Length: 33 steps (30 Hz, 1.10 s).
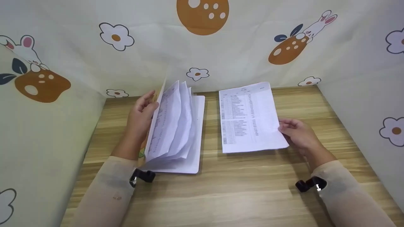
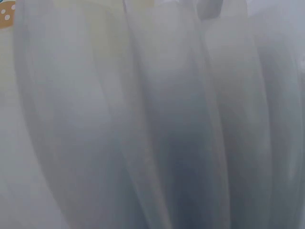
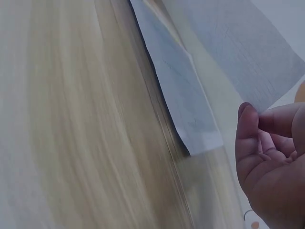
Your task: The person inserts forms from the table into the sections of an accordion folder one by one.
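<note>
Showing a printed sheet (image 1: 247,126) at the right of the desk (image 1: 233,192), well apart from a booklet (image 1: 199,132) that stands partly opened at the left. The right hand (image 1: 298,134) pinches the sheet by its right edge, thumb against fingers; whether the far edge touches the desk cannot be told. With support visible on one side only, the paper would probably sag or swing at its free side, and a hard pull could crease the pinched edge or let it slip out.

The left hand (image 1: 140,115) holds the booklet's raised front cover at its outer edge, with the back cover flat on the desk. Between them the inner pages (image 1: 176,123) fan loosely and bow; in the left wrist view they fill nearly everything, too blurred to read. Should the grip on the cover loosen, the cover and pages would likely fall shut; a sheet pushed in at that point might catch on a curled page edge and bend it. Whether any inner page is loose is not visible.

Beyond both papers, a patterned curtain (image 1: 157,53) rises close behind the desk's far edge, limiting reach there. Nearer the person, small black wrist devices at the left sleeve (image 1: 107,186) and right sleeve (image 1: 347,192) project inward; the left one, just beside the booklet's lower edge, might snag it.
</note>
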{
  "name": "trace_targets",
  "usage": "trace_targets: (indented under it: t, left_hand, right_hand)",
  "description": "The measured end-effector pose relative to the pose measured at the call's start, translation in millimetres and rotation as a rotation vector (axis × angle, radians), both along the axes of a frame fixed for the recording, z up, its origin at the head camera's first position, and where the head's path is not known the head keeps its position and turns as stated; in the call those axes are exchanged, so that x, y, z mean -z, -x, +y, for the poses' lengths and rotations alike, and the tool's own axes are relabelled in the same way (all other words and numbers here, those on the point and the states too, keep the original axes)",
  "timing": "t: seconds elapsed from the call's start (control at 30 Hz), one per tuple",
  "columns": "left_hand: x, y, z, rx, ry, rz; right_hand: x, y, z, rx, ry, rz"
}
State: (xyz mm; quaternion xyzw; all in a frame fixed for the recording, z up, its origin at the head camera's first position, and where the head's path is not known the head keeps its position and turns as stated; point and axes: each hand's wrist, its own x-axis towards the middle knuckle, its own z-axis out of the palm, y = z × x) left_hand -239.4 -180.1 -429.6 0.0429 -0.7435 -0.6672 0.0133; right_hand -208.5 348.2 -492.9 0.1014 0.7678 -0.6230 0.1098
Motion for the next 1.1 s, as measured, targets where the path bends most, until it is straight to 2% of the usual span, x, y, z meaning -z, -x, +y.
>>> trace_targets:
  t: [0.33, 0.77, 1.1]
  left_hand:
    - [0.3, 0.0, 0, -0.006, -0.023, -0.004]
    - [-1.4, -2.0, 0, 0.0, -0.014, -0.024]
    - [-1.1, -0.9, 1, 0.0, -0.045, -0.01]
  right_hand:
    - [-2.0, -1.8, -27, -0.024, -0.044, 0.03]
    - [-6.8, 2.2, -46, -0.059, 0.025, 0.018]
    - [-5.5, 4.8, -55, -0.079, 0.026, 0.023]
